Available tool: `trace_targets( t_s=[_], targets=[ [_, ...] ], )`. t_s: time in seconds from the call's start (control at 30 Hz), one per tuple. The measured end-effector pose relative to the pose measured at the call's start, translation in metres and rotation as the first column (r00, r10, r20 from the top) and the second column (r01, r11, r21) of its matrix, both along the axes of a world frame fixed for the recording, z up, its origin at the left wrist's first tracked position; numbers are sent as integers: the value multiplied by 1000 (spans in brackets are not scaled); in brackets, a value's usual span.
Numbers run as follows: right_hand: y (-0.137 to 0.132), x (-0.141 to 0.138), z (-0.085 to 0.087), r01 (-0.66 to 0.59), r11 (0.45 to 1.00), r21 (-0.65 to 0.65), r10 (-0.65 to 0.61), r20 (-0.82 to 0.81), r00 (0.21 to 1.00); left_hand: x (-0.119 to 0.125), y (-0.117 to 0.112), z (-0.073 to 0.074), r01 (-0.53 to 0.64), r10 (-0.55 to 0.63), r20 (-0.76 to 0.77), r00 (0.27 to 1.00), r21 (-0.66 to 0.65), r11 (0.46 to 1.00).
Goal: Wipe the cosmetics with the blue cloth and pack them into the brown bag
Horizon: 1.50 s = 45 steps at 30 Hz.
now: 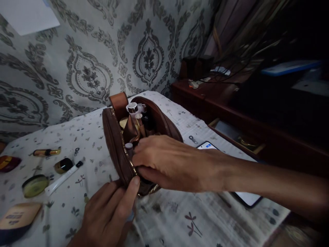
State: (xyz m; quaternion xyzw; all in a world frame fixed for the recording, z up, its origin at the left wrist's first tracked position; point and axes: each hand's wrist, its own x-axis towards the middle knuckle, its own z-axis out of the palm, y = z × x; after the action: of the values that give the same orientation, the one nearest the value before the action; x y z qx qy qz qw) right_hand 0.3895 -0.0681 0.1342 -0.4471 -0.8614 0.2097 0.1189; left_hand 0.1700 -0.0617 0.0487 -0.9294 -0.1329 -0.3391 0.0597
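A brown zip bag stands unzipped on the patterned cloth, with a tan strap at its far end. My left hand grips the bag's near corner, thumb pressed on the zipper edge. Into the mouth of the bag reaches my right hand, fingers curled downward; the fingertips and anything in them are hidden. Beyond that hand, a white bottle with a silver-ringed cap and a slim tube with a pale top stick up inside. A small grey-capped item sits beside my right fingers.
Left of the bag lie a gold-and-black tube, a black-lidded jar, a white tube with black cap, a green round container and a beige container. A phone lies under my right forearm. An open drawer is at right.
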Motion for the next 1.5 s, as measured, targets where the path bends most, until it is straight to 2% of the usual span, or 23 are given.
trace_targets(
  t_s=[0.17, 0.33, 0.4, 0.53, 0.63, 0.73, 0.87, 0.97, 1.5],
  targets=[
    [11, -7, 6, -147, 975, -164, 186, 253, 949, -2, 1, -3, 18, -18, 16, 1000, -9, 1000],
    [28, -17, 12, -224, 926, -304, 334, 382, 862, -1, 0, -5, 24, -24, 45, 999, -2, 1000],
    [34, -18, 10, -243, 913, -328, 362, 378, 852, -2, 0, -5, 30, -29, 42, 999, -7, 1000],
    [40, -18, 4, -256, 916, -308, 345, 279, 896, -3, 0, -5, 27, -26, 26, 999, -23, 999],
    [41, -17, 4, -254, 905, -341, 354, 275, 894, -3, 0, -4, 27, -26, 15, 1000, -24, 999],
    [37, -15, 13, -240, 908, -345, 350, 303, 887, -3, 0, -4, 26, -26, 13, 1000, -24, 999],
    [29, -10, 27, -150, 961, -232, 236, 411, 880, -4, 0, -4, 6, -6, -8, 1000, -10, 1000],
    [26, -5, 31, -106, 969, -222, 199, 453, 869, -3, 0, -4, -7, 7, -25, 1000, 6, 1000],
    [16, 0, 26, -87, 982, -167, 157, 477, 865, -4, 2, -5, -2, 4, -44, 999, 49, 999]
  ],
)
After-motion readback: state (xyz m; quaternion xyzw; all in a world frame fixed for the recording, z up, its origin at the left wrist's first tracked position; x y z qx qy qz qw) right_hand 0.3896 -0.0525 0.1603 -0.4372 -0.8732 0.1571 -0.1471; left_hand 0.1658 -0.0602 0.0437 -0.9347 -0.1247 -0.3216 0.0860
